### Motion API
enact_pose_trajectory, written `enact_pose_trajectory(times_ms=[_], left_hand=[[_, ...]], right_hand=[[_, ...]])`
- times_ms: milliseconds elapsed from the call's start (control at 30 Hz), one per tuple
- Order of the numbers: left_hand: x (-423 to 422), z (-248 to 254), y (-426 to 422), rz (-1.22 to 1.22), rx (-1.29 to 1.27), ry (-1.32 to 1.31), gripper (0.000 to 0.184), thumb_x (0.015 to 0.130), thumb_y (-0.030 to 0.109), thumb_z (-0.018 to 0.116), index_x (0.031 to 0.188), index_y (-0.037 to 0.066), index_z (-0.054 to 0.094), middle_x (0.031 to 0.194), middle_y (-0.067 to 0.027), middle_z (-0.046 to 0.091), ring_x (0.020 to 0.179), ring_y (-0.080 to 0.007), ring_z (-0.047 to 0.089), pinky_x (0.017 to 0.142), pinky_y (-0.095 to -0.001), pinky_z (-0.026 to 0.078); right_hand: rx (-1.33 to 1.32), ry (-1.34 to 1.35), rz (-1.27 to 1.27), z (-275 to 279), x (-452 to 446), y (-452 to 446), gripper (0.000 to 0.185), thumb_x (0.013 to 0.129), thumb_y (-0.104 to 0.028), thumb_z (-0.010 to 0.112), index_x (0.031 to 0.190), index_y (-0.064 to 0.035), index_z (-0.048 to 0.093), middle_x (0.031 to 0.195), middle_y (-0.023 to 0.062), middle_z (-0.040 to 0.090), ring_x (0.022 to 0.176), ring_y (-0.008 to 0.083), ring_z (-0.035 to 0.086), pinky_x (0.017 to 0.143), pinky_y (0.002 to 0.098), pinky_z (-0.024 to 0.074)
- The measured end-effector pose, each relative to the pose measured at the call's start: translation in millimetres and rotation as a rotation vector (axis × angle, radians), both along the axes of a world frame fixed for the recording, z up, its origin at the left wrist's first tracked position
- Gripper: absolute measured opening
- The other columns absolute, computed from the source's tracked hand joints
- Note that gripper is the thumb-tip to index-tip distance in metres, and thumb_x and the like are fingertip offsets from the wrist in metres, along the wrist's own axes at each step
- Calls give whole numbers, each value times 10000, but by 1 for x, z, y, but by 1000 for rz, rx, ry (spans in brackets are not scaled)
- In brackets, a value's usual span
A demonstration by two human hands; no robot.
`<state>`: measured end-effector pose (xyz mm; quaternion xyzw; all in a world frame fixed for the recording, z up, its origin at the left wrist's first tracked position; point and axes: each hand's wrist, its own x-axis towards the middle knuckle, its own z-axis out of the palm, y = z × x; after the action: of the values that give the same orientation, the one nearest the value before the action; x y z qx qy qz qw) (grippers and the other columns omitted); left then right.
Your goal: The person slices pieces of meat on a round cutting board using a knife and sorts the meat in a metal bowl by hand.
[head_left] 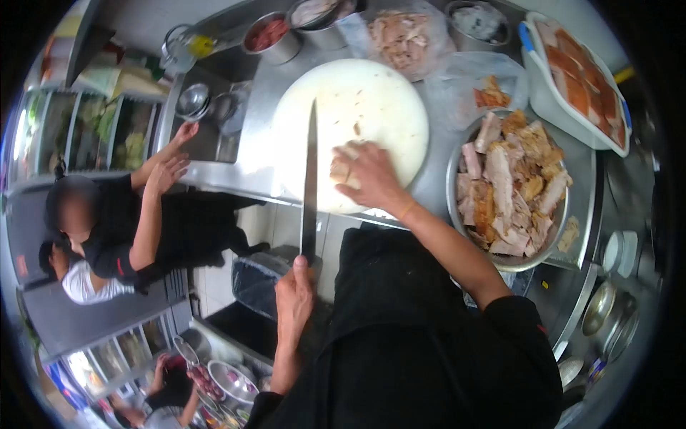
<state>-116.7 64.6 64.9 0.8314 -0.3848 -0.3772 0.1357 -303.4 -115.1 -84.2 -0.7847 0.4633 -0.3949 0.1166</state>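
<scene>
My left hand [294,289] is wrapped round the handle of a long knife [310,182]. Its blade points away from me, reaching over the left part of the round white cutting board [393,93]. On the board, my right hand [371,175], somewhat blurred, has its fingers closed over a piece of meat [340,170] just right of the blade. The fingers hide part of that piece. Small meat scraps [356,129] lie beyond the hand.
Right of the board stands a steel bowl [453,207] of meat chunks. Behind are plastic bags [436,68] of meat, steel pots [275,46] and a white tub [564,114] of meat slabs. A sink [227,146] and a co-worker [179,229] are at left; a lined bin [254,282] stands below.
</scene>
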Motion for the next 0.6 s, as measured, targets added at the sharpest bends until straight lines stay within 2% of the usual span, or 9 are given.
enact_pose_trajectory(times_ms=[33, 100, 133, 233, 267, 367, 400, 500, 600], left_hand=[[1, -3, 0, 31, 14, 45, 736, 1079, 574, 421, 851, -82, 664, 651, -158, 590, 604, -229, 557, 621, -390, 464], [-6, -4, 1, 89, -8, 102, 775, 1064, 621, 423, 773, -67, 630, 632, -68, 549, 567, -142, 506, 550, -323, 417], [-5, -6, 2, 98, 10, 123, 777, 1061, 627, 425, 769, -65, 624, 638, -73, 557, 572, -148, 513, 553, -326, 422], [4, -22, 12, 144, 9, 173, 783, 1055, 638, 426, 766, -63, 621, 646, -83, 570, 583, -159, 525, 562, -333, 431], [6, -29, 15, 164, 1, 187, 785, 1054, 641, 426, 766, -63, 622, 648, -85, 572, 586, -162, 527, 564, -335, 434], [15, -44, 21, 160, -19, 179, 784, 1054, 646, 420, 775, -57, 624, 658, -90, 581, 593, -170, 534, 574, -338, 438], [11, -42, 19, 188, -16, 190, 772, 1057, 644, 416, 762, -43, 607, 649, -85, 568, 586, -176, 523, 574, -340, 430], [4, -34, 14, 195, -29, 201, 760, 1060, 639, 414, 752, -33, 593, 638, -75, 553, 576, -174, 513, 565, -339, 417], [9, -42, 14, 200, -56, 250, 746, 1067, 627, 402, 744, -19, 590, 625, -68, 539, 569, -167, 510, 553, -335, 403]], right_hand=[[-22, 53, 47, -7, 6, -4, 404, 847, -331, 734, 1155, -83, 647, 1131, 117, 594, 1119, 290, 524, 981, 491, 400], [196, 188, 182, -11, 14, -14, 375, 882, -357, 697, 1142, -90, 650, 1085, 117, 592, 1073, 283, 526, 956, 467, 404], [153, 219, 176, -8, 11, -16, 348, 882, -339, 681, 1094, -66, 643, 1040, 119, 582, 1011, 272, 531, 900, 445, 432], [99, 138, 123, -9, 6, -13, 221, 838, -246, 655, 961, -70, 605, 1012, 125, 589, 953, 265, 544, 817, 420, 449], [10, 120, 81, -7, 5, -9, 198, 828, -200, 650, 947, -60, 576, 918, 122, 591, 901, 276, 581, 770, 425, 486], [83, 100, 79, -19, 7, -9, 200, 835, -172, 654, 962, -53, 555, 830, 124, 604, 862, 306, 629, 765, 440, 523], [40, 30, 89, -20, 7, -11, 211, 841, -142, 652, 991, -47, 540, 775, 134, 615, 745, 327, 658, 717, 472, 554], [70, 10, 127, -27, 7, -22, 241, 864, -166, 651, 1038, -57, 523, 806, 172, 654, 704, 372, 671, 688, 503, 559], [229, -299, -85, 1, -19, -45, 277, 882, -214, 660, 1074, -81, 513, 799, 195, 666, 719, 419, 684, 674, 527, 561]])
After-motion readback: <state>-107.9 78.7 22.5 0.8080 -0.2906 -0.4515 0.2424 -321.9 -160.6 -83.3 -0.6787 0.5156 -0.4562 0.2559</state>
